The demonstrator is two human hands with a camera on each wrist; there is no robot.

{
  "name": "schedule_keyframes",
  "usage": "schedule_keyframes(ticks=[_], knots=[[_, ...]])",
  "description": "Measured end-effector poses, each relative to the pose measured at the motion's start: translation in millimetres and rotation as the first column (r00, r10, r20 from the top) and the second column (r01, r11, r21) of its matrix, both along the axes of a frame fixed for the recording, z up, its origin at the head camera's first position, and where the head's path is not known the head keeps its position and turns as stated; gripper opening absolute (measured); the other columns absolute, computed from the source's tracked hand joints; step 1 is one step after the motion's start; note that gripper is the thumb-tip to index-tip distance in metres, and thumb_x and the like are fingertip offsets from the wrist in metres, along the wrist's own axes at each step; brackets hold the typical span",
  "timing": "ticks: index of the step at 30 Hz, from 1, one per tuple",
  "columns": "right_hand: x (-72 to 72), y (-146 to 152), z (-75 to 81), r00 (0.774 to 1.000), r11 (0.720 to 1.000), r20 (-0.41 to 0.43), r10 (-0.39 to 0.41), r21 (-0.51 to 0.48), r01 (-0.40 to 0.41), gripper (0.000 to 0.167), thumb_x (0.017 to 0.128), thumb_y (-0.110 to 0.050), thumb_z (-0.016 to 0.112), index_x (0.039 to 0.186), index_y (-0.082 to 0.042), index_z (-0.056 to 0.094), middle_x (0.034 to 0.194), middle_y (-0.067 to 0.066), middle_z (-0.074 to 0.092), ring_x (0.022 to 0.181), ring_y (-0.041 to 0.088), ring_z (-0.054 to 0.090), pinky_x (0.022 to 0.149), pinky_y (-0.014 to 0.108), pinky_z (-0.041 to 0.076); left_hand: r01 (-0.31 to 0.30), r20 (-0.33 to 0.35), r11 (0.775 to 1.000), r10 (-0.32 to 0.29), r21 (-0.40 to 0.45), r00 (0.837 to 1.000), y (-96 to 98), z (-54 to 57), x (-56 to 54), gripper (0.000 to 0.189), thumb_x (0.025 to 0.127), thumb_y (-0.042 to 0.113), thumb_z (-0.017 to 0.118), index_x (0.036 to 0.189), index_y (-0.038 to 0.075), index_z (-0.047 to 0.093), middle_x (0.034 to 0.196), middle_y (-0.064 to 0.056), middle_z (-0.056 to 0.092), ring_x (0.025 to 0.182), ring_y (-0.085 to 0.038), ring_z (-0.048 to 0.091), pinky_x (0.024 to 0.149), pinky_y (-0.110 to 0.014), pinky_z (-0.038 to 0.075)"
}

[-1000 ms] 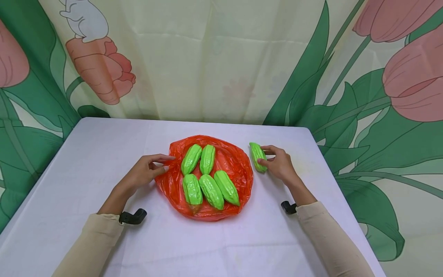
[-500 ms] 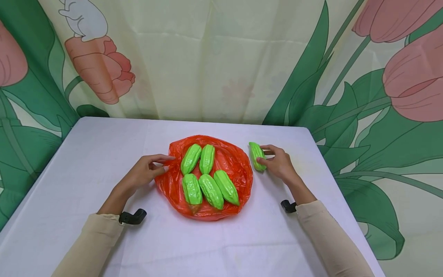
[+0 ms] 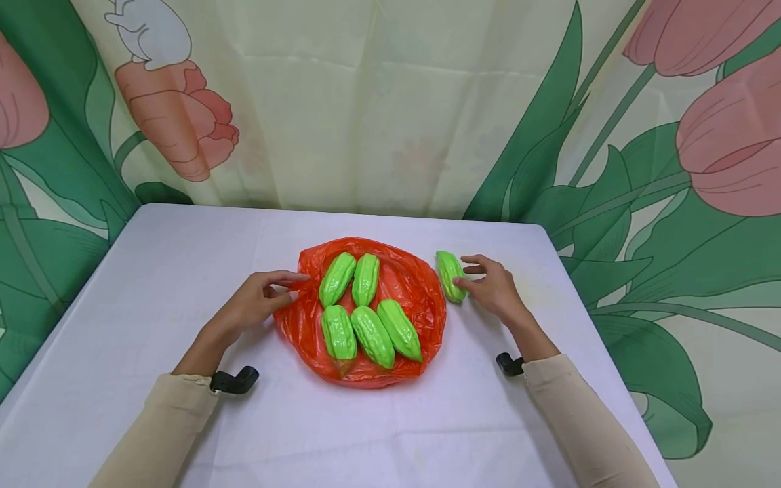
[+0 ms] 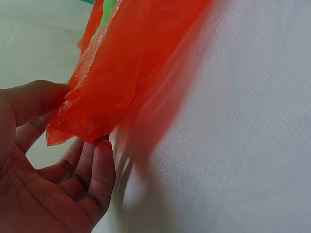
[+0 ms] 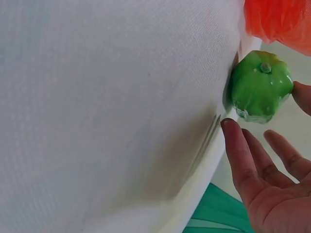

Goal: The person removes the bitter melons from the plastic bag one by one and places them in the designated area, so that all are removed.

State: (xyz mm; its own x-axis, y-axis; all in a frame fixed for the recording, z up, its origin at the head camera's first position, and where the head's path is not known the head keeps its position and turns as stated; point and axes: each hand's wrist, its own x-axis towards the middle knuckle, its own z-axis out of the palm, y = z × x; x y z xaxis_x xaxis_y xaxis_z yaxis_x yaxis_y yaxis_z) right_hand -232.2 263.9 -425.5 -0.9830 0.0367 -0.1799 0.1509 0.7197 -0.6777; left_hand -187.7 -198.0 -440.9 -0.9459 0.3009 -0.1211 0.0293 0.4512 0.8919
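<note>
Five ridged green gourds (image 3: 373, 337) lay on the crumpled red bag (image 3: 410, 278) your left hand (image 3: 259, 297) pinched; a sixth gourd (image 3: 449, 276) lay beside it, by your right hand (image 3: 493, 286).

The glossy, bright-green, ribbed, elongated fruit (image 3: 450, 276) lying outside the crinkled, thin red plastic bag (image 3: 421, 271) has shifted slightly left, toward the bag's edge, and now lies just beside it. A second ago the bare right hand (image 3: 490, 285) had its fingers against the fruit's side; now those fingers stand apart from it, a gap open between, with the thumb at its near part.
</note>
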Motion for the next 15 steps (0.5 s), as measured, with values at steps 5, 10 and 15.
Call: schedule_keyframes(ticks=[5,10,15], knots=[[0.0,-1.6,2.9,1.0,1.0,-0.027,-0.005,0.003,0.005,0.061,0.099,-0.03,0.075,0.155,-0.017,0.053,0.151,0.019,0.06,0.132,0.042,0.065,0.1,0.051,0.06,-0.005,0.009,1.0,0.005,0.007,1.0,0.2,-0.5,-0.2,0.043,0.102,0.009,0.063,0.145,0.015,0.067,0.141,-0.018,0.065,0.088,-0.026,0.059,0.069,-0.028,0.052],[0.3,-4.7,7.0,0.996,1.0,-0.09,-0.013,0.009,0.013,0.06,0.1,-0.03,0.073,0.155,-0.015,0.053,0.151,0.02,0.06,0.135,0.042,0.062,0.102,0.053,0.059,-0.006,0.013,1.0,0.006,0.017,1.0,-0.2,-0.7,-0.4,0.044,0.102,0.008,0.063,0.145,0.014,0.067,0.14,-0.018,0.065,0.089,-0.026,0.059,0.068,-0.028,0.053],[1.5,-12.7,12.5,0.984,0.998,-0.173,-0.047,0.027,0.052,0.058,0.1,-0.029,0.074,0.154,-0.016,0.054,0.151,0.019,0.06,0.138,0.042,0.059,0.106,0.055,0.056,-0.004,0.01,1.0,0.004,0.018,1.0,-0.6,-0.5,0.0,0.043,0.102,0.009,0.063,0.145,0.014,0.067,0.141,-0.018,0.065,0.089,-0.026,0.059,0.068,-0.028,0.053]])
